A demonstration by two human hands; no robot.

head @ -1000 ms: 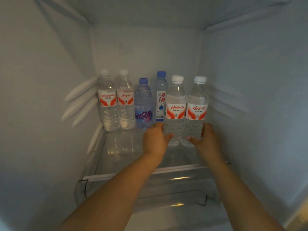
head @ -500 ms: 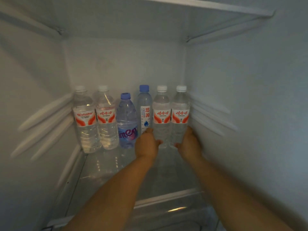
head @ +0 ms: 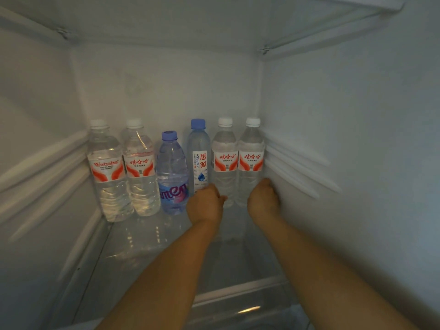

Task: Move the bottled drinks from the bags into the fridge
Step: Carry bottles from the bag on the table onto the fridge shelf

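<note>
Where the fridge [head: 345, 139] interior opens to view, a glass shelf [head: 147, 253] carries six bottles upright in a row against the back wall. Both arms reach in. The left hand [head: 206, 206] wraps the fifth bottle [head: 225, 160] low down; the right hand [head: 263, 198] grips the sixth bottle [head: 251, 160], which stands beside the right wall. Both bottles have white caps and red labels.
</note>
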